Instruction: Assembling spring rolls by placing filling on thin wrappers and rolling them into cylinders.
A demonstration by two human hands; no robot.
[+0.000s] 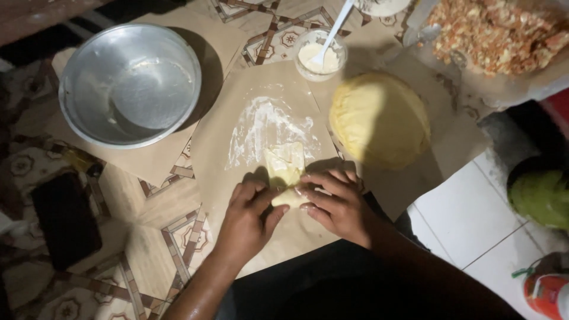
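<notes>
Both hands pinch a small folded piece of dough (284, 172) on floured brown paper (249, 124) spread on the floor. The left hand (249, 216) grips its near end; the right hand (335, 201) presses beside it with its fingertips. Pressed too hard, the thin dough could tear or stick where the flour runs out. A big dough ball (379, 118) sits near on the right.

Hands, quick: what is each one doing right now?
Left hand: fingers curled onto the near end of the dough piece, gripping it.
Right hand: fingers pressing the same dough piece from the other side.
</notes>
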